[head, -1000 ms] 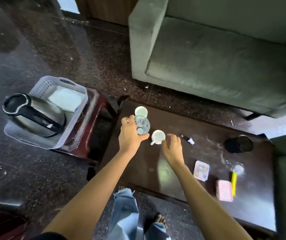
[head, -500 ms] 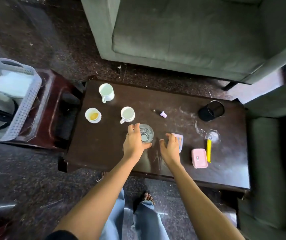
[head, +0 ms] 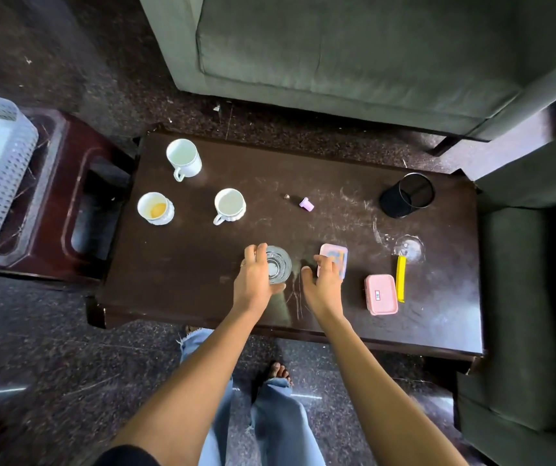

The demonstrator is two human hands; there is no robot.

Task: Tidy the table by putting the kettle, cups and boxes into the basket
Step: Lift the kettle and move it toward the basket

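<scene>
A: Far left first?
B: White perforated plastic basket (head: 7,183), well left of the left hand, standing on a dark red stool (head: 68,156) off the table's end. The frame edge cuts off its contents.

A: Cups?
B: Three on the dark wooden table (head: 175,270), all beyond and left of the left hand. White handled cup (head: 184,158) is farthest out. White cup with yellow residue (head: 155,208) sits toward the basket side. Second white handled cup (head: 230,205) is closest to the hand. All are upright and apart from each other.

A: Left hand?
B: Left hand (head: 254,280) wraps a clear glass tumbler (head: 278,267), fingers curled round its far side, thumb on the near side. The tumbler is upright. Cannot tell if its base touches the table.

A: Right hand?
B: Right hand (head: 325,284) is just right of the tumbler. Its fingers lie on the near corner of a flat pale pink box with a coloured lid (head: 335,258). The thumb is splayed clear, no pinch visible.

A: Further right?
B: Near that hand's right: pink latched plastic box (head: 381,294), with a yellow strip (head: 401,279) just beside it. Beyond the hand: small lilac cap (head: 306,204), black mesh pen pot (head: 407,196).
</scene>
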